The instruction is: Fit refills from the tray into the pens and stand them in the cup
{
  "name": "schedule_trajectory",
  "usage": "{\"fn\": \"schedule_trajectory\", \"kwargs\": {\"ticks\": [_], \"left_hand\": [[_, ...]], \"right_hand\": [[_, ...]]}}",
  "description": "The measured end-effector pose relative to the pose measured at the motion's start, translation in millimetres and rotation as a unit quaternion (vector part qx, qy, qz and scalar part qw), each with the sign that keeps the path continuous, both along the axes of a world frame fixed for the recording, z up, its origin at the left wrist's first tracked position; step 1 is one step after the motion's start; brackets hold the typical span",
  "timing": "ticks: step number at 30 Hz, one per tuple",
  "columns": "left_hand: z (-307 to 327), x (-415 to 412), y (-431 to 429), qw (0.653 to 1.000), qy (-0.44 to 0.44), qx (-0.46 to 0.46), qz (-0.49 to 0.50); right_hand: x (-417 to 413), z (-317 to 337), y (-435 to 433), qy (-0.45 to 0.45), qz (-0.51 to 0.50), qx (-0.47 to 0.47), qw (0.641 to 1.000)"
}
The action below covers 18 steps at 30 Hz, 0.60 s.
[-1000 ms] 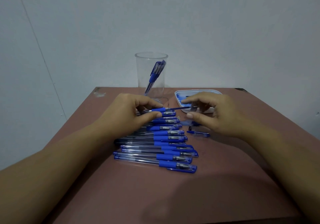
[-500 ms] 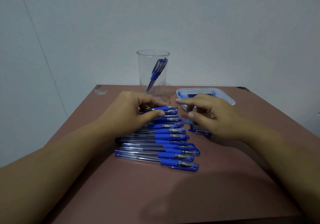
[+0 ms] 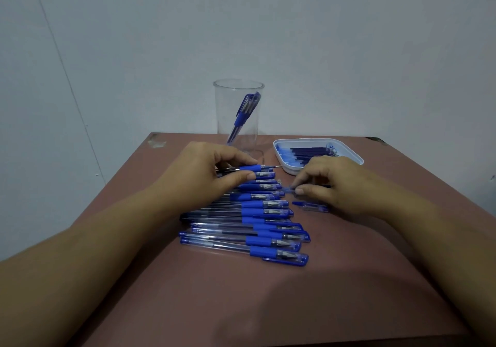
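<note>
Gripping a pen (image 3: 253, 168) by its blue sleeve, left hand (image 3: 206, 172) points the tip right. Right hand (image 3: 341, 183) pinches what looks like a cap (image 3: 287, 189), just short of that tip. Line up, push straight. Cup (image 3: 225, 110) beyond left hand, tray (image 3: 291, 168) beyond right.

cup (image 3: 222, 110) behind pens (image 3: 241, 220), tray (image 3: 291, 170) to its right, refills (image 3: 311, 153) seemingly inside

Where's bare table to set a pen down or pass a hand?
Free: near strip of table in front of the pen row; the back-left corner beside the cup; the right side past the right hand. Crowded: between cup, tray and pen row, where the left hand holds a pen, the right hand pinches a cap, beside a loose cap.
</note>
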<state>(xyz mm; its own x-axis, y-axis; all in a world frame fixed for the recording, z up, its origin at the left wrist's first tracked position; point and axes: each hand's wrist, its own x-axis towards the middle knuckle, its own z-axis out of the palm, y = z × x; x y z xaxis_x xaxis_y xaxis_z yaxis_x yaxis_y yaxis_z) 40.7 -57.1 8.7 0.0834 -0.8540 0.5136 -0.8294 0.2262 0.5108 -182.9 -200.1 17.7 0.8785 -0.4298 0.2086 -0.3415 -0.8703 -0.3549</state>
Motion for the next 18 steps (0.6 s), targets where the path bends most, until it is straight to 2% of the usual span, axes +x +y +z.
{"fn": "schedule_trajectory", "kwargs": {"ticks": [5,7,9,14,18], "left_hand": [[1.5,0.0,0.7,1.000,0.003,-0.001,-0.006],[1.5,-0.2,1.0,1.000,-0.001,-0.004,-0.004],[1.1,-0.8,0.8,1.000,-0.003,-0.007,-0.002],[-0.3,-2.1,0.3,1.000,-0.008,-0.013,-0.006],[-0.8,-2.4,-0.5,1.000,-0.010,-0.020,-0.003]], "right_hand": [[3.3,2.1,7.0,-0.194,0.010,0.080,0.978],[6.1,2.7,11.9,-0.240,0.026,0.126,0.962],[9.3,1.2,16.4,-0.250,0.037,0.145,0.957],[16.8,-2.5,22.3,-0.234,0.058,0.115,0.964],[19.4,-3.9,24.1,-0.254,0.046,0.087,0.962]]}}
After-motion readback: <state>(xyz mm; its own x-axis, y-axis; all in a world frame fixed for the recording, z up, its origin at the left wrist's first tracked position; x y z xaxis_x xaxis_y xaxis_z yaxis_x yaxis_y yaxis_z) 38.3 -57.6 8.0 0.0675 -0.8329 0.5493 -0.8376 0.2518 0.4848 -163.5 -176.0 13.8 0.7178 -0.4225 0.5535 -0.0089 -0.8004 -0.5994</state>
